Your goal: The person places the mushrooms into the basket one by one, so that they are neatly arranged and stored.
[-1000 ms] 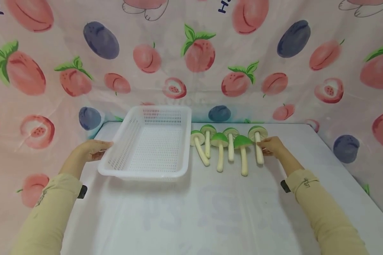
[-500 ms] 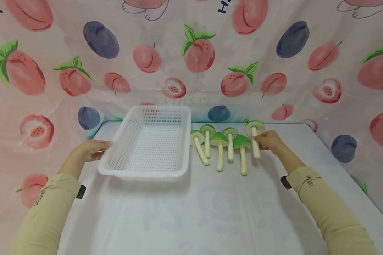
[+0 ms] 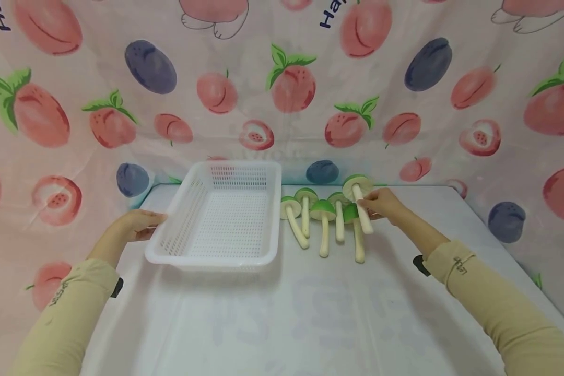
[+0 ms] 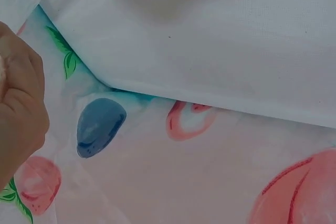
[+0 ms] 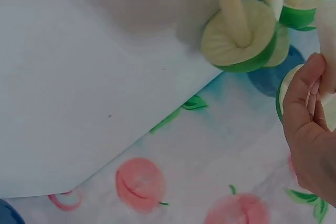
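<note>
My left hand (image 3: 133, 225) is at the left side of a white perforated plastic basket (image 3: 211, 259), its fingers curled at the rim. No mushrooms lie inside the basket. To its right, several toy mushrooms with green caps and pale stems lie in a row, including one with a curved stem (image 3: 325, 237). Above the right end of that row, my right hand (image 3: 385, 205) pinches the stem of a green-capped mushroom (image 3: 357, 189), lifted and tilted with the cap's underside showing. In the right wrist view, thumb and fingers meet around this mushroom's stem (image 5: 328, 40). The left wrist view shows only part of the left hand (image 4: 21, 98).
A white cloth covers the table (image 3: 263, 324). Behind it hangs a pink curtain (image 3: 272, 26) printed with peaches and plums, close to the table's back edge. The basket stands near that edge, with the nearest mushroom right beside its right wall.
My right hand has lifted the rightmost mushroom and carried it left, so it now partly covers the neighbouring mushroom. The left hand and basket have stayed in place. The head view has tilted slightly.
</note>
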Demonstrator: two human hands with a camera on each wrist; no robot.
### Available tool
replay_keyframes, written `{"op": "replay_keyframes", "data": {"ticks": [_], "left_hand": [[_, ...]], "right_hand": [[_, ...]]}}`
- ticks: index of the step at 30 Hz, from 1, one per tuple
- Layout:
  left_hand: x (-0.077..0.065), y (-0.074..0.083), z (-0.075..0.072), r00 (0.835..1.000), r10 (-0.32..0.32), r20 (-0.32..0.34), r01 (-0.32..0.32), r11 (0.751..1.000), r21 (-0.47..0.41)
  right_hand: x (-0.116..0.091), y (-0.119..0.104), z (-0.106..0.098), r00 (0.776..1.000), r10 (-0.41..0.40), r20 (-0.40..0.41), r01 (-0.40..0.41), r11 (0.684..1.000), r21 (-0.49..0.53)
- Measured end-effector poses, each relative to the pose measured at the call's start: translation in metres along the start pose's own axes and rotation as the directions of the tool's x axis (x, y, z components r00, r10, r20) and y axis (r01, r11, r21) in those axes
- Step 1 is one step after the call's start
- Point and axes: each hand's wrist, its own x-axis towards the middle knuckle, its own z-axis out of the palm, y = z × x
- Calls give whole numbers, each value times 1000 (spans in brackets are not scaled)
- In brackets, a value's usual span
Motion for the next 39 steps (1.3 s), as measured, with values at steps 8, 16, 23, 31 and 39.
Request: {"op": "replay_keyframes", "data": {"ticks": [8, 16, 23, 31, 39], "left_hand": [[4, 3, -1, 1000, -11, -14, 11, 1000, -2], [6, 1, -2, 1000, -12, -24, 12, 1000, -6], [7, 0, 0, 1000, 8, -6, -8, 1000, -5], [6, -2, -2, 1000, -3, -1, 3, 999, -34], [6, -1, 0, 999, -24, 25, 26, 995, -99]], "right_hand": [[-2, -24, 12, 994, -27, 103, 29, 999, -16], [3, -49, 30, 987, 0, 161, 5, 1000, -27], [15, -74, 45, 984, -24, 177, 27, 999, -17], [17, -109, 61, 975, -94, 201, 87, 995, 40], [26, -133, 82, 965, -146, 218, 150, 989, -4]]}}
